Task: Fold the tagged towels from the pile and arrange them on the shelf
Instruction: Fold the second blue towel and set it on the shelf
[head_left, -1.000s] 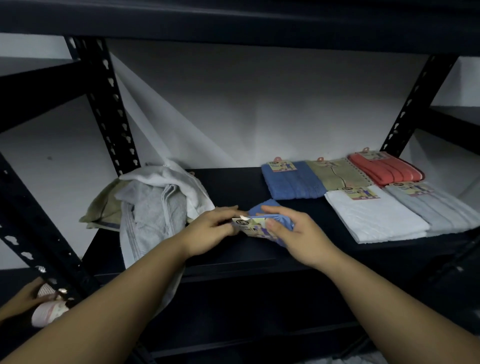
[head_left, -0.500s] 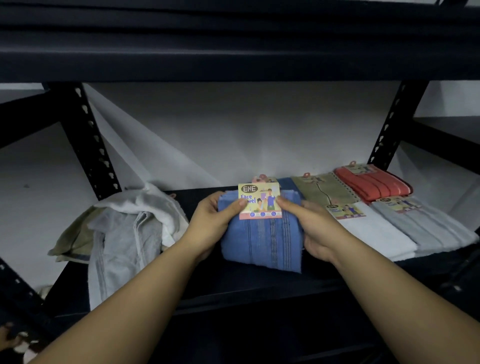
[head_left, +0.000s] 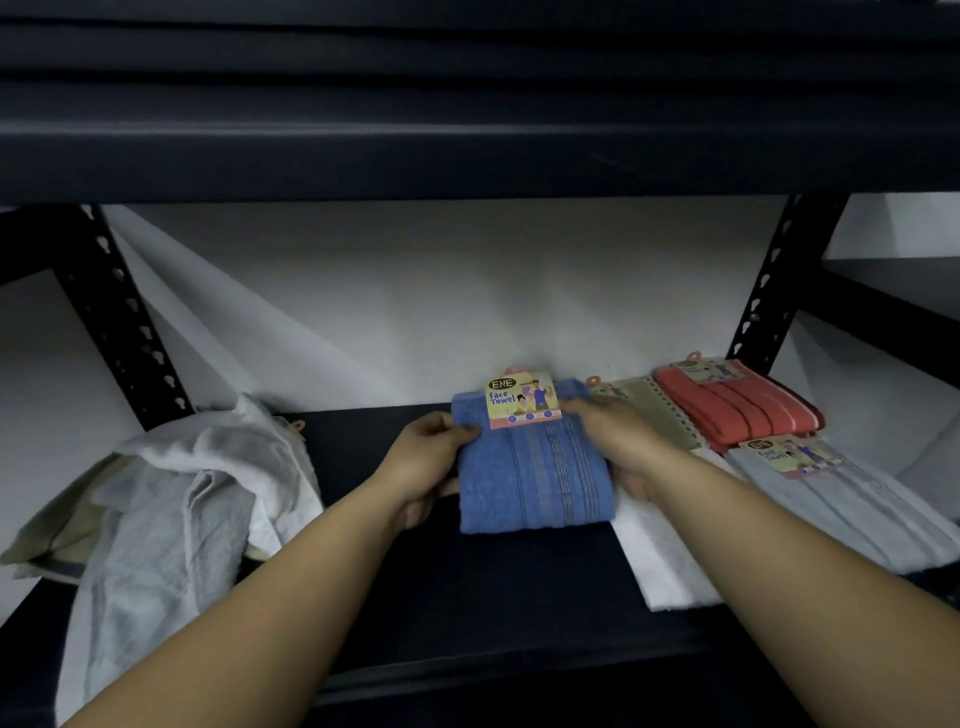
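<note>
head view: left of the hands, the unfolded pile (head_left: 176, 499) waits; the left hand (head_left: 426, 462) and right hand (head_left: 618, 447) grip a folded blue towel (head_left: 535, 478) on the shelf (head_left: 467, 613); right of them, four folded towels (head_left: 737, 405) already lie arranged.

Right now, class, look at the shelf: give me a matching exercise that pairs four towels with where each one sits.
Things:
1. blue towel
2. coral towel
3. towel pile
4. grey folded towel

Places:
A. heaped unfolded at the left end of the shelf
B. back right corner, by the upright post
C. front right, just in front of the coral one
D. mid-shelf, held by the left hand and the right hand

Pairs: 1-D, 2-B, 3-A, 4-C
</note>
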